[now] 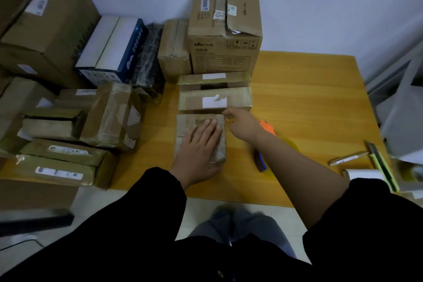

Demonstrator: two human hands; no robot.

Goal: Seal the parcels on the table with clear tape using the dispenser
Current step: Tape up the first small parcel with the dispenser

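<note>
From the head camera, looking down. Presses the left hand [201, 147] flat on top of the small brown parcel [186, 122], fingers straight and close together, palm covering much of the near half. Reaches the right hand [243, 125] across to the far right corner of that same parcel, fingertips drawn together at the corner, just beside the left fingertips. Cannot tell whether anything is pinched there: something pale and shiny under the fingers, too blurred to name. Wears a black sleeve [160, 192] down to the left wrist; bare along the right forearm up to the elbow.

Under the right forearm, on the wooden table [309, 98]: the tape dispenser [261, 160], orange at the end by the right wrist, blue at the near end, a yellowish roll showing on the outer side of the arm, held by neither hand.

Just beyond both hands: a flat parcel with a white label [238, 98], right up against the far edge of the small one. Beyond that, a second flat parcel [190, 80] with a dark gap along its near side, then a tall printed carton [225, 52] with one top flap raised.

Left of the left hand, near: a heap of taped brown parcels [109, 117]. Farther off on that side, a blue and white box [109, 46].

Well to the right of the right hand: a white pen [348, 158] and a long grey and yellow-green tool [381, 165], close together near the table's right edge.
</note>
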